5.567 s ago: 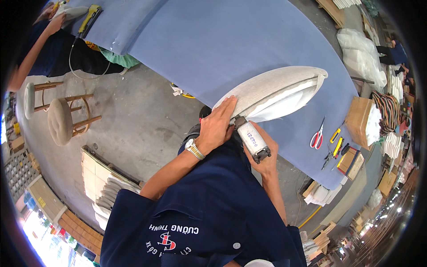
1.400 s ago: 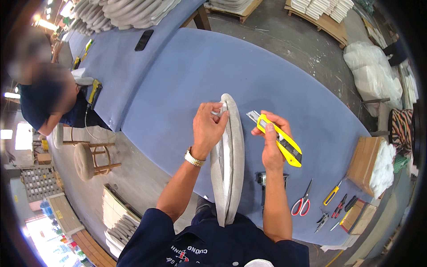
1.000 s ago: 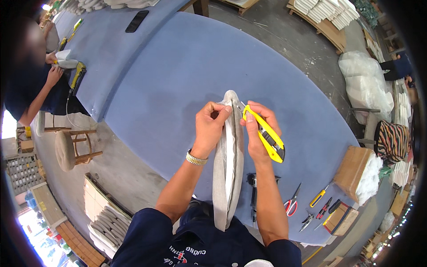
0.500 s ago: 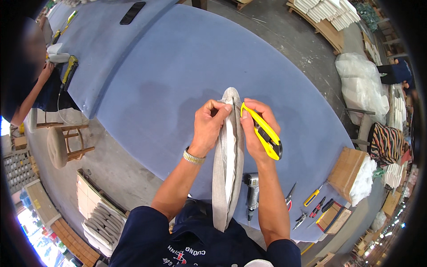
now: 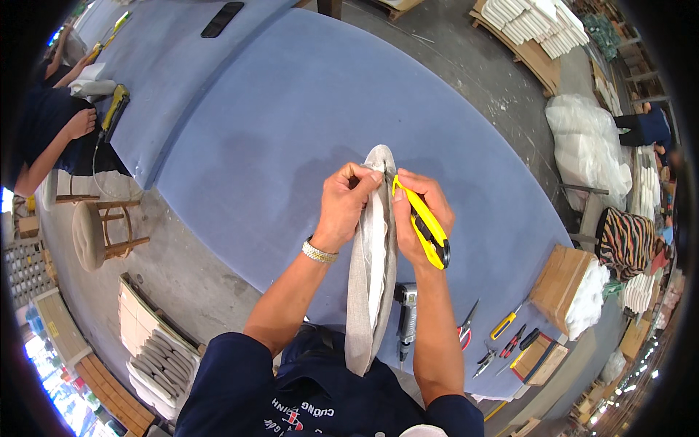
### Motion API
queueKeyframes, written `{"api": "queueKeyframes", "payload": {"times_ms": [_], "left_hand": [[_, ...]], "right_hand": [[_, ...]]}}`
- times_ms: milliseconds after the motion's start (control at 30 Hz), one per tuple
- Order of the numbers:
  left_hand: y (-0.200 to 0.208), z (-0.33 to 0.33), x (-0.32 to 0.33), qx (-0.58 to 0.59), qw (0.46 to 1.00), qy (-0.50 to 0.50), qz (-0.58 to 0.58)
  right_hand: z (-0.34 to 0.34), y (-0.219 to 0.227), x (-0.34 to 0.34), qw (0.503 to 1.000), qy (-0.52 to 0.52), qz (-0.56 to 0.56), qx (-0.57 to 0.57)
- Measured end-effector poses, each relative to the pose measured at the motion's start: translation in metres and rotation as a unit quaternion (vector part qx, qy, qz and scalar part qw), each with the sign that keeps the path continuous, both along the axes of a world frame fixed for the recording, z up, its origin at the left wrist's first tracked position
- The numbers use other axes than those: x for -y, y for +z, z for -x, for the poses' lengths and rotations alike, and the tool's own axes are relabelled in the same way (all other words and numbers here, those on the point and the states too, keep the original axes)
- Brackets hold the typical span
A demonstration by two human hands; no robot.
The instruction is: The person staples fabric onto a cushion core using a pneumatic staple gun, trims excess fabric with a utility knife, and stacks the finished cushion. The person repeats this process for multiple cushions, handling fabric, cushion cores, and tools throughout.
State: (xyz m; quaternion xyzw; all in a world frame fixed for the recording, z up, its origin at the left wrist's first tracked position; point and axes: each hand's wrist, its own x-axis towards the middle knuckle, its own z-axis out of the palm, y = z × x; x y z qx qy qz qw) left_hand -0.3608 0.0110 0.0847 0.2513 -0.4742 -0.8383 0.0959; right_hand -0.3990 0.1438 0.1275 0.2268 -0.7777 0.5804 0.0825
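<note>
A slim grey fabric cushion (image 5: pixel 358 306) stands edge-on before me, its near end against my body. White padding (image 5: pixel 376 247) shows along the open seam between its two fabric sides. Close to the far end, my left hand (image 5: pixel 342 207) pinches the fabric edge between thumb and fingers. Just across the seam, my right hand (image 5: pixel 408 229) is closed around a yellow-and-black utility knife (image 5: pixel 435 234), whose front end points at the cushion. Whether a blade is out cannot be made out.
A blue-covered table (image 5: pixel 291 95) lies beneath my hands. By my right forearm are a grey air tool (image 5: pixel 407 320), scissors (image 5: pixel 468 328), a yellow screwdriver (image 5: pixel 507 323), pliers (image 5: pixel 513 340) and a cardboard box (image 5: pixel 561 288). A co-worker's hand (image 5: pixel 80 124) is at the left, near a yellow tool (image 5: pixel 114 111).
The knife has turned slightly more upright in my right hand and shifted a little left. My left hand keeps its pinch. At the left, the co-worker's arms have moved.
</note>
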Motion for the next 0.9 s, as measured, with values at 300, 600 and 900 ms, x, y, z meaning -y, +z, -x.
{"api": "queueKeyframes", "payload": {"times_ms": [300,600,900], "left_hand": [[-0.004,-0.001,-0.002,0.001,1.000,0.008,0.003],[-0.002,-0.001,-0.003,-0.013,1.000,0.010,-0.026],[-0.003,-0.003,-0.003,-0.028,0.998,0.017,-0.060]], "right_hand": [[-0.004,-0.005,0.001,1.000,0.004,0.021,0.015],[-0.007,-0.007,0.003,1.000,-0.014,0.020,-0.008],[-0.015,-0.005,0.001,1.000,-0.019,0.022,-0.008]]}}
